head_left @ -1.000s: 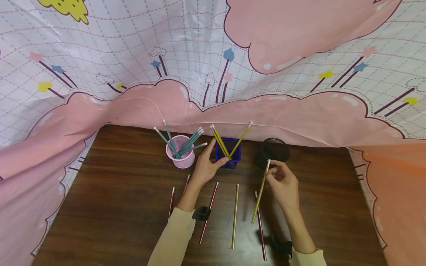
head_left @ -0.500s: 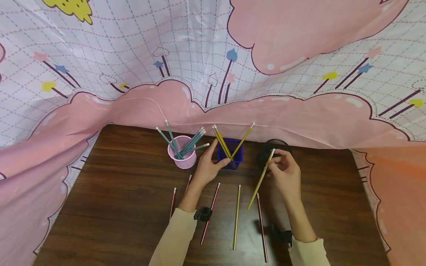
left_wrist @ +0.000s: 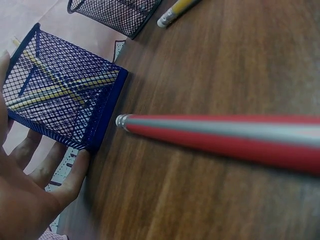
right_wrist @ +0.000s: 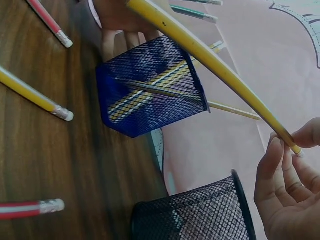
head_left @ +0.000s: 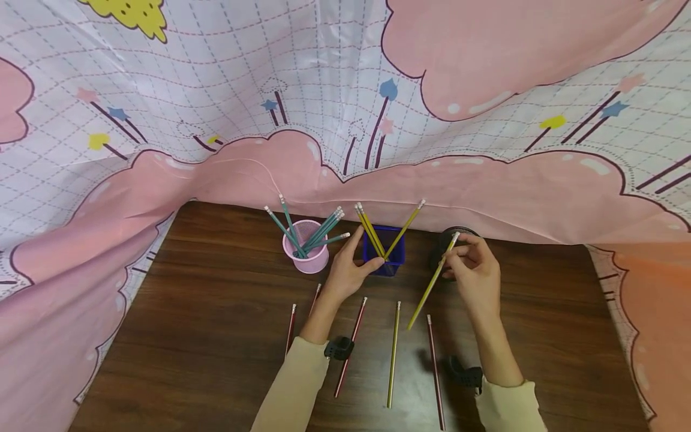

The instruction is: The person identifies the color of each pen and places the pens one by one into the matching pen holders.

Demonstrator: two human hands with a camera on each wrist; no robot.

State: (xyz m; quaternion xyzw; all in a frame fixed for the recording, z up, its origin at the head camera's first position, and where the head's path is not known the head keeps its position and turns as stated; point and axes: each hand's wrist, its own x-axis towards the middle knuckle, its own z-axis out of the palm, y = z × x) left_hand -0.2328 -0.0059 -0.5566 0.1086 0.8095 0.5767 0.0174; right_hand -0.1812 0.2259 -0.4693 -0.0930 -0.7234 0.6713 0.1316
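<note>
My left hand [head_left: 345, 273] holds the left side of a blue square mesh pencil holder [head_left: 399, 255], thumb at its front and fingers along its side. Several yellow pencils [head_left: 371, 230] lean inside it, eraser ends up. My right hand [head_left: 479, 279] pinches another yellow pencil [head_left: 430, 290] close to its white eraser end, thumb against fingertips. That pencil slants down to the left above the table, its lower end nearer the person. Behind the right hand, partly hidden by it, stands a black round mesh holder [right_wrist: 195, 217].
A pink mesh holder [head_left: 310, 264] with several green pencils [head_left: 326, 228] stands left of the blue one. Nearer on the wooden table [head_left: 205, 312] lie a yellow pencil [head_left: 394, 354] and several red pencils [head_left: 435, 372]. A patterned cloth [head_left: 324, 168] hangs behind.
My right hand has raised the yellow pencil and moved it farther back, over the black holder's front. The left hand stays at the blue holder. The whole view has shifted slightly.
</note>
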